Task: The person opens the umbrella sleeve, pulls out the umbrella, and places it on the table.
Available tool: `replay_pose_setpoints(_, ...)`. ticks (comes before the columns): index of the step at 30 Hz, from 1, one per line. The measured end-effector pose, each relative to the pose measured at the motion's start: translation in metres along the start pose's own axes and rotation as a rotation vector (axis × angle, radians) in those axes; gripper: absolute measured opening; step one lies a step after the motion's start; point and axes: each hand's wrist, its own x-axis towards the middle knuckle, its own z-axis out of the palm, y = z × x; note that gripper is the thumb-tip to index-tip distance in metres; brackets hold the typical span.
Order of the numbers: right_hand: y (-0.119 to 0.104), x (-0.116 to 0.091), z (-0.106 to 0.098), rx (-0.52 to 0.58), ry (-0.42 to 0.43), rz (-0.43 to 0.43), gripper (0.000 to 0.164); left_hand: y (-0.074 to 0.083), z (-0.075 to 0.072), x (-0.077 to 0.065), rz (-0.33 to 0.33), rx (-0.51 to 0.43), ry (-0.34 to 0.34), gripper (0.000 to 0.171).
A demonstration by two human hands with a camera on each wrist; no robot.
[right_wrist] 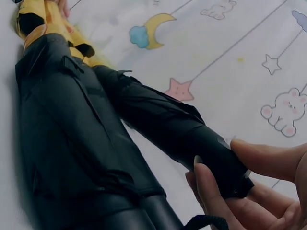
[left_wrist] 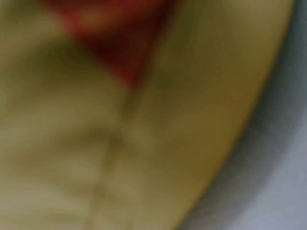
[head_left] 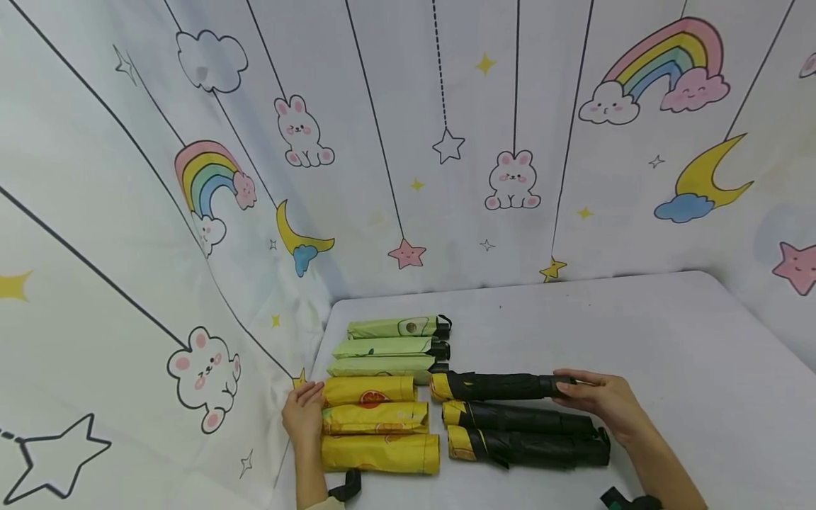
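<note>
Forward reach both hands, right (head_left: 601, 400) pinching a black umbrella (head_left: 503, 387), left (head_left: 302, 418) unclear in grip.

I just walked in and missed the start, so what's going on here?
A person's right hand grips the right end of the farthest black bundle, apparently a folded umbrella. Their left hand is at the left end of the farthest yellow roll; whether it grips is unclear. Nearer lie two more black bundles and two more yellow rolls; beyond are three green rolls.
</note>
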Motion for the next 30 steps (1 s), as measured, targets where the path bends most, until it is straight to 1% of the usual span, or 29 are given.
replay_pose_setpoints(3,0.001,0.001,-0.004,-0.062,0.005,0.019,0.05,-0.001,0.001,0.0,0.003,0.006,0.001,0.036)
replay_pose_setpoints(8,0.005,0.003,-0.009,-0.205,0.014,0.04,0.056,0.0,0.002,-0.001,0.0,0.008,-0.004,0.036)
replay_pose_setpoints(10,0.006,0.004,-0.009,-0.277,0.013,0.035,0.056,0.0,0.001,-0.001,-0.005,0.004,-0.007,0.037)
replay_pose_setpoints(15,0.011,0.004,-0.006,-0.407,0.028,0.006,0.052,0.0,0.0,0.0,-0.019,-0.005,-0.016,0.037)
replay_pose_setpoints(19,0.014,0.007,-0.006,-0.473,0.056,0.009,0.051,-0.001,0.0,0.001,-0.024,0.002,-0.023,0.037)
replay_pose_setpoints(25,0.009,0.006,-0.002,-0.591,0.092,0.019,0.048,0.002,0.0,0.001,-0.028,-0.008,-0.023,0.037)
replay_pose_setpoints(30,0.007,0.007,0.003,-0.703,0.12,-0.022,0.044,0.006,0.001,0.002,-0.01,-0.027,-0.021,0.036)
